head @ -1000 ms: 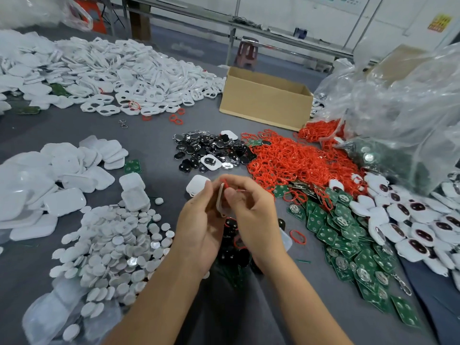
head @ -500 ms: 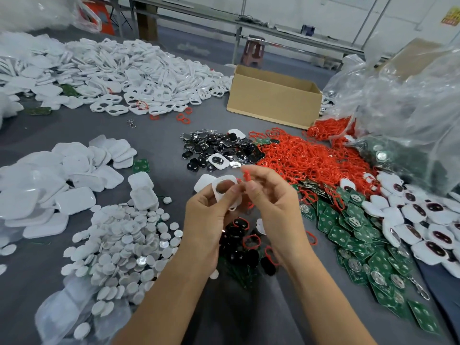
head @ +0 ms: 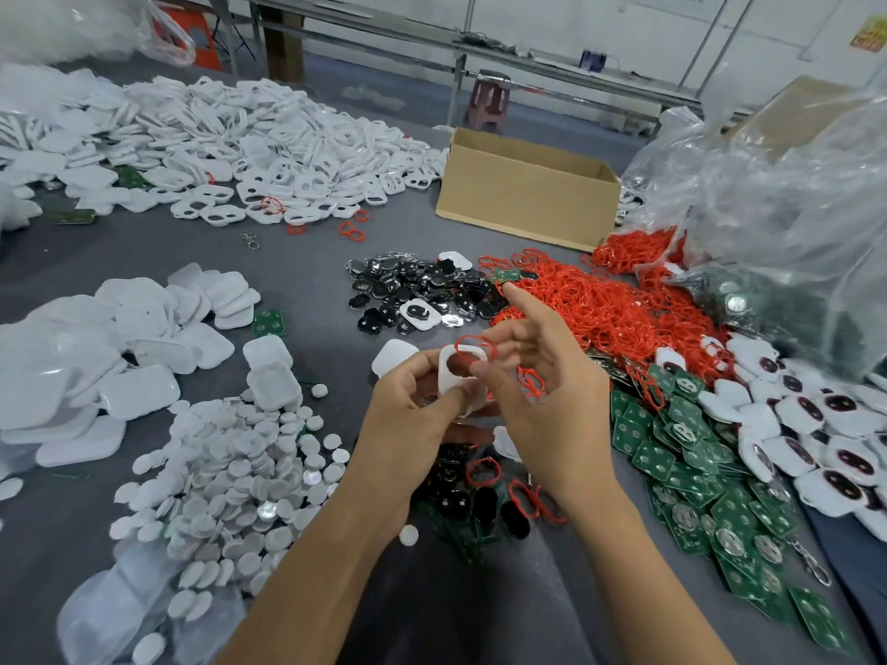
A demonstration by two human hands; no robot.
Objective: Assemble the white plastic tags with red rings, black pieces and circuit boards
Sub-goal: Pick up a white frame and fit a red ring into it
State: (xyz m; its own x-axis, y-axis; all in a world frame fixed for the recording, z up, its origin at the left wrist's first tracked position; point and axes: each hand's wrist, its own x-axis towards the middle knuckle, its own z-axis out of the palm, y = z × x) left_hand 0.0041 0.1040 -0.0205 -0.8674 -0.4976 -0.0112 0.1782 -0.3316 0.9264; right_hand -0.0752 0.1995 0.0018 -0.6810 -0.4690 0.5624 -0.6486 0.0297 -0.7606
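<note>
My left hand point(head: 408, 415) grips a white plastic tag frame point(head: 456, 371) with an oval opening, held up above the table's middle. My right hand point(head: 537, 391) pinches a red ring point(head: 473, 345) at the frame's top edge, its index finger stretched out. A second red ring point(head: 530, 381) hangs by its palm. Below the hands lie black pieces point(head: 473, 503) with loose red rings point(head: 482, 470). A red ring heap point(head: 600, 309) lies to the right, green circuit boards point(head: 696, 467) at lower right, more black pieces point(head: 422, 290) behind.
White frames point(head: 240, 141) are heaped at the back left, white covers point(head: 96, 348) at left, white discs point(head: 230, 477) at lower left. A cardboard box point(head: 523, 194) stands behind. Assembled tags point(head: 816, 424) and a clear plastic bag point(head: 777, 223) fill the right side.
The hands turned the white frame so its opening faces me and lifted it a little. My right hand now lays a red ring on its top edge, index finger extended.
</note>
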